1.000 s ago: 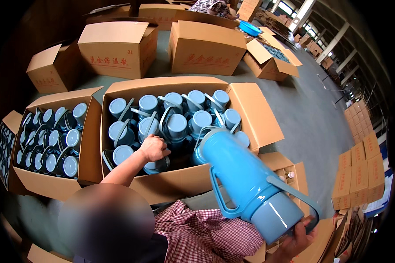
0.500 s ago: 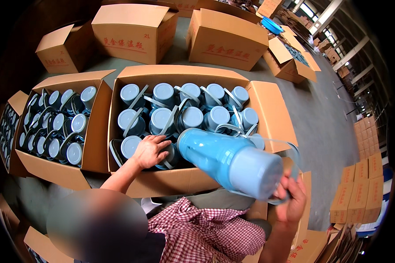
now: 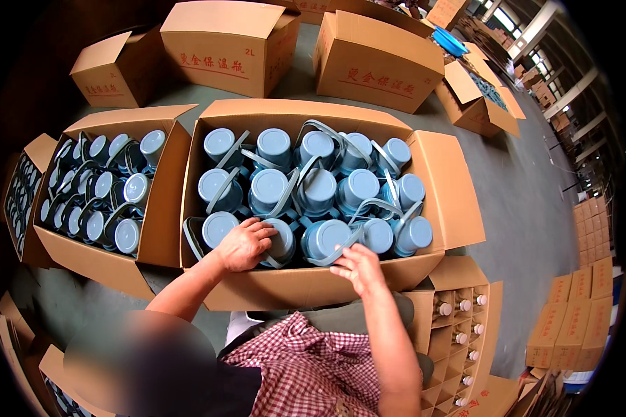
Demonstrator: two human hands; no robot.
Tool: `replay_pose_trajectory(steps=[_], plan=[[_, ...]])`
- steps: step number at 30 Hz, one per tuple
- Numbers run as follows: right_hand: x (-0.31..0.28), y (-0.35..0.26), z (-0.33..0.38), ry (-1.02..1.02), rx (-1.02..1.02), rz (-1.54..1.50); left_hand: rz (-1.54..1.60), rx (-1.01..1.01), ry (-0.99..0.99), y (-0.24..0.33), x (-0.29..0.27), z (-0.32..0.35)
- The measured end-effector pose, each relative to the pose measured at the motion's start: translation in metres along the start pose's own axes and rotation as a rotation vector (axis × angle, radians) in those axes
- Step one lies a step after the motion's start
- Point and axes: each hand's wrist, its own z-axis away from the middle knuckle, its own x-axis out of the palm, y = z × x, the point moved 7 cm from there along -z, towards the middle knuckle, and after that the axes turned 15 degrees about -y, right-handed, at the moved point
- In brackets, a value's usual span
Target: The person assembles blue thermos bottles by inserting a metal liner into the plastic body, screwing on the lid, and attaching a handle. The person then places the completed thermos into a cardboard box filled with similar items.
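Note:
In front of me stands an open cardboard box point(image 3: 313, 288) packed with upright blue thermos bottles that have pale blue lids and loop handles. My left hand point(image 3: 247, 244) rests at the near edge, its fingers laid loosely against the lid of a front-row bottle point(image 3: 283, 240), holding nothing. A thermos bottle point(image 3: 327, 236) stands just to the right in the same row. My right hand point(image 3: 360, 270) has its fingers and thumb about the handle point(image 3: 323, 261) of that bottle. The lower bodies of the bottles are hidden by lids and the box wall.
A second box point(image 3: 90, 257) of bottles stands on the left, another beyond it. Several open cartons point(image 3: 219, 52) line the far side. At my lower right is a divided carton point(image 3: 459, 333) holding white-capped pieces. Stacked cartons point(image 3: 570, 320) stand farther right.
The thermos my right hand held tilted above the box now stands upright in the front row. My right hand has moved left and inward; my left hand stays at the near edge.

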Motion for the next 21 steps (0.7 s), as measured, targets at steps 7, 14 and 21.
replay_pose_trajectory(steps=[7, 14, 21], plan=[[-0.027, -0.024, 0.036, 0.121, -0.237, 0.208, -0.087, -0.054, 0.167, 0.014, -0.061, -0.020], [-0.043, -0.008, 0.072, 0.137, -0.270, 0.178, -0.393, -0.185, 0.572, 0.101, -0.274, -0.016], [-0.045, 0.007, 0.088, 0.124, -0.470, -0.149, 0.211, -0.005, 0.895, 0.134, -0.344, 0.012]])
